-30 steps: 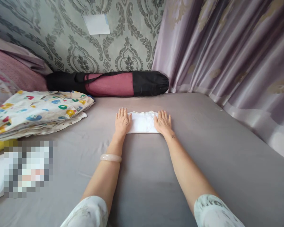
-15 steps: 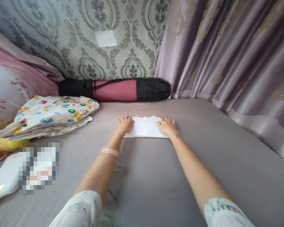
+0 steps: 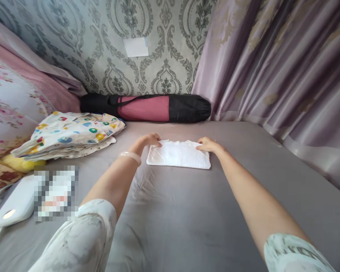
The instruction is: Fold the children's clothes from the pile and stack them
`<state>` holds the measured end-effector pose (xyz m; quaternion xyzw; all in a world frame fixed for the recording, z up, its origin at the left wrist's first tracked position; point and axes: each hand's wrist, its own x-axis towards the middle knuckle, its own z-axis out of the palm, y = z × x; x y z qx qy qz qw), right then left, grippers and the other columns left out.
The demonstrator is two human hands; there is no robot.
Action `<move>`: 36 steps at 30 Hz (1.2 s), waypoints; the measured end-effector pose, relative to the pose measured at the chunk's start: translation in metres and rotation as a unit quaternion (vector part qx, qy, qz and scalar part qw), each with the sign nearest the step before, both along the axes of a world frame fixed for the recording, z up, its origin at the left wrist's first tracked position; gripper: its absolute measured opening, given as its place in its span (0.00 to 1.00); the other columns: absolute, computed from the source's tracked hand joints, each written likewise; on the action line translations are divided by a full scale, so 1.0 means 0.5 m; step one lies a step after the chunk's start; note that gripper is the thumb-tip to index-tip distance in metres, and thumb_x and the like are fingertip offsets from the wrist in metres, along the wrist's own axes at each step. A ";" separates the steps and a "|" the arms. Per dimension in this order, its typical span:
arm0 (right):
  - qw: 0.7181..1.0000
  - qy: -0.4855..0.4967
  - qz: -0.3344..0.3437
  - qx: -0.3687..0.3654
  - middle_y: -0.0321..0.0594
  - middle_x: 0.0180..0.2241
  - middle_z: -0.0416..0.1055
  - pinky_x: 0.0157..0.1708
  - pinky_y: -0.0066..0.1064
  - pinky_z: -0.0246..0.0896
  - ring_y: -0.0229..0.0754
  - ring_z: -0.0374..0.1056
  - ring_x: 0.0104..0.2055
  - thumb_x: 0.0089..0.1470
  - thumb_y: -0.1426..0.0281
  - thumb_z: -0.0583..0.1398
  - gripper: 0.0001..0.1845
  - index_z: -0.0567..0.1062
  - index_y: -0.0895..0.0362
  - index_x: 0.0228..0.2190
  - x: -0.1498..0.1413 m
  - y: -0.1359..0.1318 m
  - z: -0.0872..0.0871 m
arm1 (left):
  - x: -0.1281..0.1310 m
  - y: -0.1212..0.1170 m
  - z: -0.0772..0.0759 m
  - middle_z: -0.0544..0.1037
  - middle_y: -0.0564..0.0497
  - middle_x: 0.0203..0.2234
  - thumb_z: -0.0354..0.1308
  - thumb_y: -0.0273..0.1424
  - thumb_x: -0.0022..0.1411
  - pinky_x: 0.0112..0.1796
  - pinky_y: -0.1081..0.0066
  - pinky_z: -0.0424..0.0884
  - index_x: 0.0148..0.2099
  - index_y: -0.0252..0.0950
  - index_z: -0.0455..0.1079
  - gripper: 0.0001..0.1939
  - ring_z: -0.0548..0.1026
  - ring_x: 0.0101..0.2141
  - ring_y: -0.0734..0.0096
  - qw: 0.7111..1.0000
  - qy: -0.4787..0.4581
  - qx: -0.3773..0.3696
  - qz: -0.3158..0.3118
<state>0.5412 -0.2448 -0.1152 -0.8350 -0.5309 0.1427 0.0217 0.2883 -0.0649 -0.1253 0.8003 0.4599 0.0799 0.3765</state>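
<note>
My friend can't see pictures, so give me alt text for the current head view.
A person's left hand and right hand grip a folded white cloth near its far corners, on a grey sheet. Beyond lies a long pink-and-black bag; patterned cloths are piled to the left.

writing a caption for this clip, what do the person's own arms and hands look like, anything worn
Both the left hand and right hand are gloveless. The left forearm wears a pale, glossy bangle; the right wrist bears a small dark mark, too small to make out. The left sleeve and right sleeve are pale with a greyish pattern.
</note>
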 end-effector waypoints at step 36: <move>0.923 -0.043 0.229 0.307 0.43 0.43 0.77 0.54 0.40 0.55 0.46 0.69 0.47 0.51 0.81 0.52 0.20 0.76 0.56 0.41 -0.109 -0.319 -0.052 | -0.250 -0.279 -0.034 0.79 0.47 0.47 0.45 0.24 0.59 0.56 0.62 0.63 0.49 0.37 0.74 0.21 0.74 0.51 0.64 0.918 -0.052 0.288 -0.269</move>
